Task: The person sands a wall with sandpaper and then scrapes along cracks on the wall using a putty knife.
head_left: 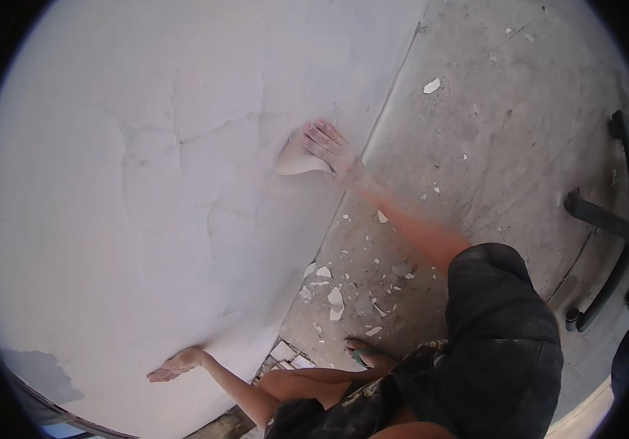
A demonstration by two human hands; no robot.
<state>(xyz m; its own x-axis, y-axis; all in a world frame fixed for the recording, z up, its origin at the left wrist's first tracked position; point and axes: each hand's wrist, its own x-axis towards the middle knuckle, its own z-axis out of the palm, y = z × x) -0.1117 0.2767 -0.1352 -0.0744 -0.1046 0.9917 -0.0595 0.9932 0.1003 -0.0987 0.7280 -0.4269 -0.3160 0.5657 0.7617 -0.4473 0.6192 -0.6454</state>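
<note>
My right hand presses a pale, curling sheet of sandpaper against the white wall, close to where the wall meets the floor. Its fingers lie over the top of the sheet, and the sheet's lower edge bends away from the surface. White dust coats this hand and wrist. Farther down the view, my left hand rests on the wall with its fingers stretched out and nothing in it. Cracks and uneven patches run across the wall between and beyond the hands.
White flakes are scattered over the grey concrete floor, with a larger flake farther off. A black wheeled chair base stands at the right. My sandalled foot is beside the wall, near broken tiles.
</note>
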